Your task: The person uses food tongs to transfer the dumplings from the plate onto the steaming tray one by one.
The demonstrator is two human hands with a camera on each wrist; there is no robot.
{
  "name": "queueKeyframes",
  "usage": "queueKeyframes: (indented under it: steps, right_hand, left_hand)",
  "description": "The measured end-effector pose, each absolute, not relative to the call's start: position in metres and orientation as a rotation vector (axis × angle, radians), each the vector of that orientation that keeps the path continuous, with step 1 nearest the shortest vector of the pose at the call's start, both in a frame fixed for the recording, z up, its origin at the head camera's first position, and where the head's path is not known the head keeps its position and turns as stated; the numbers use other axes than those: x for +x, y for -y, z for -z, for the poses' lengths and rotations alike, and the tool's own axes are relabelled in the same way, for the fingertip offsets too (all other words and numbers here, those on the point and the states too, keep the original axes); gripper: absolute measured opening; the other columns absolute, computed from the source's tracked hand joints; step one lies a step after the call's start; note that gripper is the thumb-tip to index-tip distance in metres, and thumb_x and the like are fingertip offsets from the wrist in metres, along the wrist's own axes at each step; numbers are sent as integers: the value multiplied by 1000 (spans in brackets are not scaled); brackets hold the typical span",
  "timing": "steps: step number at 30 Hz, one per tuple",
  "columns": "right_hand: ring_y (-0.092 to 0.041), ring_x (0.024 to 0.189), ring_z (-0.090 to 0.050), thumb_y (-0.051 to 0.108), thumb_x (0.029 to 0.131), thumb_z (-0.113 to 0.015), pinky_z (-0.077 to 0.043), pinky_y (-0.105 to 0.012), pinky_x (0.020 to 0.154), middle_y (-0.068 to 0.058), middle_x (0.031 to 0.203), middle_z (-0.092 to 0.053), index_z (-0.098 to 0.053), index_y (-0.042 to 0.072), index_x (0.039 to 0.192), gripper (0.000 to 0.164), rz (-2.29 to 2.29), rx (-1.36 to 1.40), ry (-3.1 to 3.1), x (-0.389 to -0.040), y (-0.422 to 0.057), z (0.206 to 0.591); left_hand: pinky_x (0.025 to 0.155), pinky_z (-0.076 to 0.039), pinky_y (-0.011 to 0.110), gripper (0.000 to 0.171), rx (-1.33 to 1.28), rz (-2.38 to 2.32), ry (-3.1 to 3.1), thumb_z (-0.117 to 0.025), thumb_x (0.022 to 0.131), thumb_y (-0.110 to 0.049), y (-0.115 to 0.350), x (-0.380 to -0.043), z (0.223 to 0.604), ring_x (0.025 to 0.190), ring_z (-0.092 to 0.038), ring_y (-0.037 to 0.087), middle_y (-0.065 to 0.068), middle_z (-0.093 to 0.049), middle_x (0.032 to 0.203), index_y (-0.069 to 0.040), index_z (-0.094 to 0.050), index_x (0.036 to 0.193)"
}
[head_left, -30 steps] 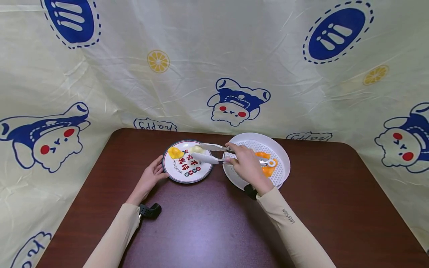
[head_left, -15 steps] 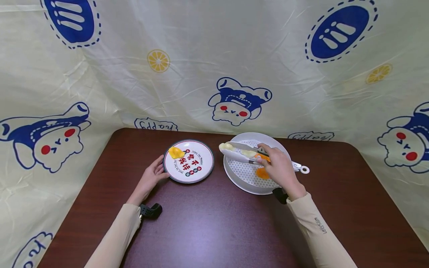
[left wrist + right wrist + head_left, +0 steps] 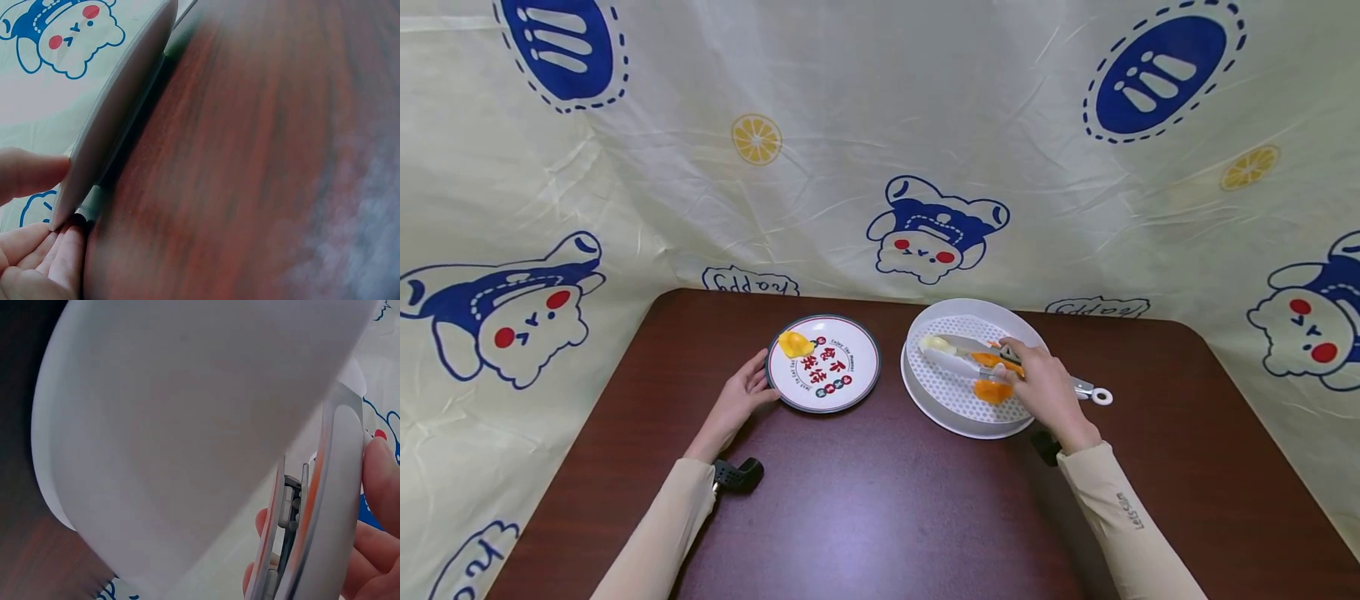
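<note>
My left hand [image 3: 741,398] holds the near-left rim of a white plate [image 3: 850,387] with red lettering. In the left wrist view the thumb is on one face of the rim and the fingers are at the other. A bumpy yellow piece [image 3: 795,344] lies at the plate's back left. My right hand [image 3: 1045,390] grips white-and-metal tongs [image 3: 951,364], their tips down inside a white perforated basket [image 3: 973,310]. A pale yellow piece [image 3: 936,343] is at the tips; whether it is pinched I cannot tell. Orange pieces [image 3: 992,392] lie in the basket, partly hidden by tongs and hand.
The basket sits in a slightly wider white base [image 3: 958,429] on the dark wooden table [image 3: 850,517]. A printed cloth [image 3: 820,208] hangs behind the table's back edge. A black wrist strap [image 3: 737,475] is on the left wrist.
The tongs moved right from the plate to the basket, bringing the pale yellow piece, then lowered into it. The left hand and plate have stayed about where they were.
</note>
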State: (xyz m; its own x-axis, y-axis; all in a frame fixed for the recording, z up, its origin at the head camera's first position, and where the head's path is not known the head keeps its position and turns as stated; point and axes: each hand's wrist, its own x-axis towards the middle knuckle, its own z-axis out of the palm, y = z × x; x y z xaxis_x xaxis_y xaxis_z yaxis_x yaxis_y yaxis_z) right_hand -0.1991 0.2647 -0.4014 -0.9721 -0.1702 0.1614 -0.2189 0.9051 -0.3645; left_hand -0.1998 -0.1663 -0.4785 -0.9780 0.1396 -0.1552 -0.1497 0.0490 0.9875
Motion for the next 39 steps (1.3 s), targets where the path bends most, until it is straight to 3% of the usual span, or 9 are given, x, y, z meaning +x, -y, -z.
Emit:
queueKeyframes:
  steps: [16, 27, 39]
  right_hand:
    - [-43, 99, -52, 15, 90, -66, -42, -61, 88, -30, 117, -56, -48, -4, 135, 52, -678, 302, 2992, -197, -268, 400]
    - [-43, 115, -48, 15, 90, -66, -35, -59, 101, -27, 128, -53, -48, -4, 136, 53, -742, 389, 2922, -200, -251, 385]
    - [-40, 108, -55, 16, 87, -70, -43, -54, 92, -22, 118, -61, -51, -1, 134, 53, -740, 588, 2844, -207, -200, 384]
  left_hand:
    - [111, -25, 35, 78, -18, -2022, -2119, -60, 90, 3, 166, -199, 477, 140, -25, 29, 20, -19, 155, -1, -14, 152]
    - [111, -25, 35, 78, -5, -2031, -2113, -59, 90, 4, 165, -199, 478, 140, -25, 29, 19, -19, 155, -1, -14, 152]
    - [111, -25, 35, 78, -17, -2020, -2118, -59, 90, 3, 166, -198, 476, 140, -24, 29, 19, -18, 155, -2, -13, 153]
